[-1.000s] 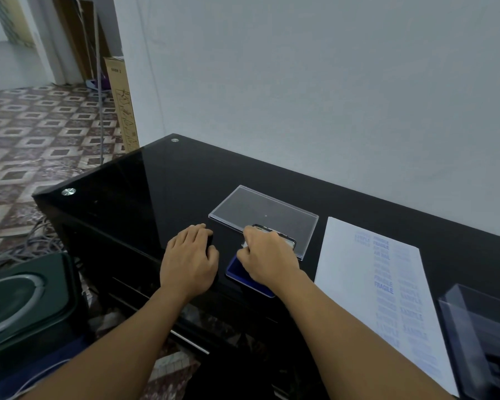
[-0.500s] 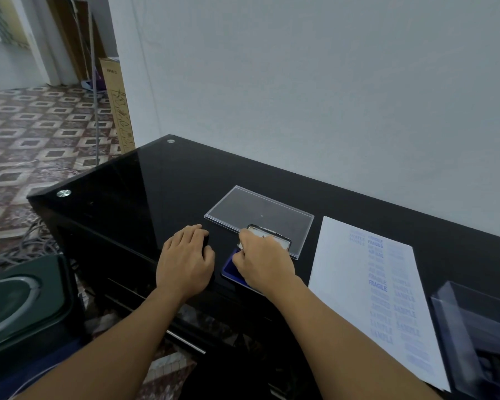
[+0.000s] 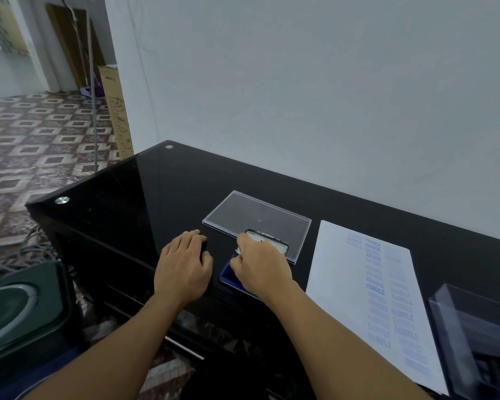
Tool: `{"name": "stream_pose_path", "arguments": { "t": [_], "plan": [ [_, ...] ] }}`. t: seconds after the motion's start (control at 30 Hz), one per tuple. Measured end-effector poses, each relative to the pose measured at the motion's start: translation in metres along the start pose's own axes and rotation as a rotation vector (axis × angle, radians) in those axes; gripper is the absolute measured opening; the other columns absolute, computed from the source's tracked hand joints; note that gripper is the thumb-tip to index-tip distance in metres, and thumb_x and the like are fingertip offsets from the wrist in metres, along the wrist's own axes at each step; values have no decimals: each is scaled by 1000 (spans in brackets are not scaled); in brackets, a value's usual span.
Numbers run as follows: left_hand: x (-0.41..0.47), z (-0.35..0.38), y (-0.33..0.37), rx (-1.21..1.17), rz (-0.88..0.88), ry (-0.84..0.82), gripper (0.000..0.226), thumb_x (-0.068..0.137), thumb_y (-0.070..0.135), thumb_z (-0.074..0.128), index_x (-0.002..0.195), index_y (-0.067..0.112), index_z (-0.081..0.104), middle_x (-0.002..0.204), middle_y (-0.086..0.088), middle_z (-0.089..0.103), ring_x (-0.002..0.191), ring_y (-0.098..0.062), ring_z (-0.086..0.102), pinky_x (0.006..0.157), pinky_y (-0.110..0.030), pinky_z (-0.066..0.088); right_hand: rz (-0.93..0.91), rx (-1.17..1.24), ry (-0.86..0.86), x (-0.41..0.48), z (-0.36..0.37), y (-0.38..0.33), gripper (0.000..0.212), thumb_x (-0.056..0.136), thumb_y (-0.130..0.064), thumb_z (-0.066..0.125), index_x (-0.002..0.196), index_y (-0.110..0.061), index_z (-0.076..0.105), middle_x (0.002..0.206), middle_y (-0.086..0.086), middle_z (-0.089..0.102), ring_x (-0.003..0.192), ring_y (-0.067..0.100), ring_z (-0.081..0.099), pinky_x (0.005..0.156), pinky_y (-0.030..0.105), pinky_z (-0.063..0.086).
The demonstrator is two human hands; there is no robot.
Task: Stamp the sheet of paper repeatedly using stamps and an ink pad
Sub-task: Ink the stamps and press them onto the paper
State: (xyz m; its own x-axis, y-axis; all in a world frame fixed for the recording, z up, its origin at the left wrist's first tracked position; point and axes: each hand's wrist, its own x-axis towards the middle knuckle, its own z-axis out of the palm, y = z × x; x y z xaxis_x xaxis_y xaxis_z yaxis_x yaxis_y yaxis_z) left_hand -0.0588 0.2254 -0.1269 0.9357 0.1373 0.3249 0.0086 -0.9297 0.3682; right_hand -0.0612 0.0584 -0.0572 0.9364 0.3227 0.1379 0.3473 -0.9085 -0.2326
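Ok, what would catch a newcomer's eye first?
Two hands at the near edge of the glossy black table: the right hand grips a black-rimmed stamp on the blue ink pad, the left hand covers a small dark object. Right of them lies the white paper sheet, columned with blue stamped words.

Soft, even, rather dim light is filling the scene, with the brightest area lying at the upper left, and the glossy table (image 3: pixel 170 183) is reflecting the pale wall (image 3: pixel 329 96) as a faint grey sheen. The wide-angle lens is bending straight lines toward the edges, and the box (image 3: pixel 473 342) at lower right is smearing. The blue print on the paper (image 3: pixel 344 284) is appearing faint and slightly soft.
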Motion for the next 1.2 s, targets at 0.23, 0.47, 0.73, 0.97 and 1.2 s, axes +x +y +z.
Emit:
{"name": "stream_pose_path", "arguments": {
  "t": [0.23, 0.47, 0.73, 0.97, 1.2],
  "plan": [
    [0, 1, -1, 9, 4, -4, 38, 96, 34, 45, 132, 23, 54, 145, 3, 49, 138, -16, 40, 114, -40, 32, -1, -14, -6, 0, 0, -1, 18, 98, -30, 50, 112, -18, 51, 103, 13, 70, 93, 31, 66, 75, 42, 60],
    [0, 0, -1, 0, 9, -5, 38, 96, 34, 46, 131, 23, 55, 145, 2, 50, 138, -16, 40, 114, -39, 32, 2, 26, -27, 1, -5, 0, 17, 100, -30, 49, 112, -18, 50, 102, 9, 69, 91, 26, 65, 73, 35, 56],
    [0, -1, -1, 0, 28, -17, 39, 98, 33, 44, 134, 22, 52, 147, 2, 47, 140, -16, 37, 116, -39, 29, 5, 50, -51, -4, -8, 0, 18, 102, -29, 48, 115, -17, 50, 105, 9, 69, 84, 22, 59, 70, 30, 49],
    [3, -5, -1, -22, 28, -103, 43, 101, 34, 38, 141, 21, 45, 154, 1, 37, 145, -16, 28, 119, -38, 21, 27, 93, -100, -7, -13, 4, 7, 101, -28, 46, 103, -22, 43, 100, 8, 68, 89, 26, 65, 74, 38, 57],
    [19, -21, 15, -223, -74, -199, 41, 95, 27, 50, 134, 13, 53, 138, -4, 54, 133, -23, 43, 111, -42, 37, 140, 144, -20, -22, -38, 32, 14, 101, -30, 47, 91, -22, 42, 84, -2, 60, 72, 16, 58, 56, 31, 48]
  ]
}}
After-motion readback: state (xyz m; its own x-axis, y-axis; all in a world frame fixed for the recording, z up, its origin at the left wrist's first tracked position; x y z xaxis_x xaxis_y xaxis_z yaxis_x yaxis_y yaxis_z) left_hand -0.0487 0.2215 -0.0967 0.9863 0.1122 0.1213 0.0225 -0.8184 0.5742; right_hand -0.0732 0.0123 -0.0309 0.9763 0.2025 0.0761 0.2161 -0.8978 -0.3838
